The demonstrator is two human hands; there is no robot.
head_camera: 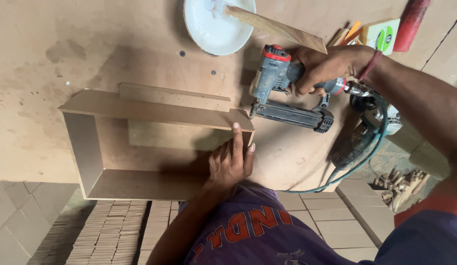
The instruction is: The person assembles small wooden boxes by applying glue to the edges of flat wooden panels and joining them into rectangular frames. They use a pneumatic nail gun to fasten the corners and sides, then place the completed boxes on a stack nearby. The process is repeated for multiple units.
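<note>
— What does the right hand (326, 66) hold?

— A grey pneumatic nail gun (282, 93) with a red cap, fingers wrapped tight round its grip, its nose set against the end corner of the top board of an open fibreboard box frame (91, 147). A teal air hose (371, 147) trails from the tool's handle.

— And the left hand (231, 164)?

— Pressed flat, fingers together, against the frame's right end panel, steadying it; it grips nothing.

— Where does the frame sit?

— On its side on a brown workbench (52, 44), near the bench's front edge. A white bowl (214, 27) with a wooden stick (282, 29) across it lies beyond the tool.
</note>
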